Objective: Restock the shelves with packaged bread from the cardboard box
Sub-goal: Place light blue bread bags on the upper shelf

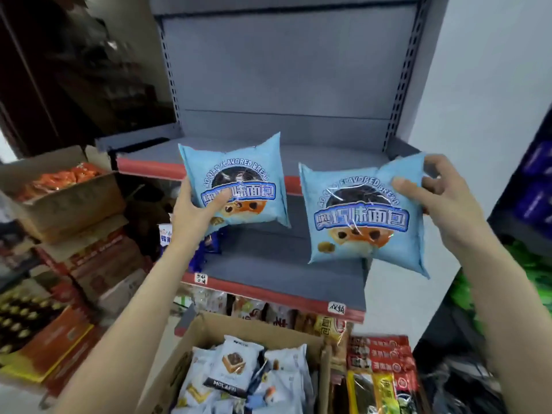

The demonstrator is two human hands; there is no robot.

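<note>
Head view: two light-blue bread packs aloft in front of the grey shelf (pixel 313 158), neither set down; left hand (pixel 194 213) pinches the left pack (pixel 236 183) at its lower left corner, right hand (pixel 442 198) pinches the right pack (pixel 363 216) at its upper right corner. Both look puffy, light, soft, with slick film; I'd hold by the sealed edges, not squeeze the middle. Cardboard box (pixel 209 327) below holds several more packs, count unclear.

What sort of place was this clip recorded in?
Most likely a small grocery shop: grey retail shelving with red price strips and handwritten tags, packaged snacks below, and an open cardboard box of wrapped bread being unpacked.
</note>
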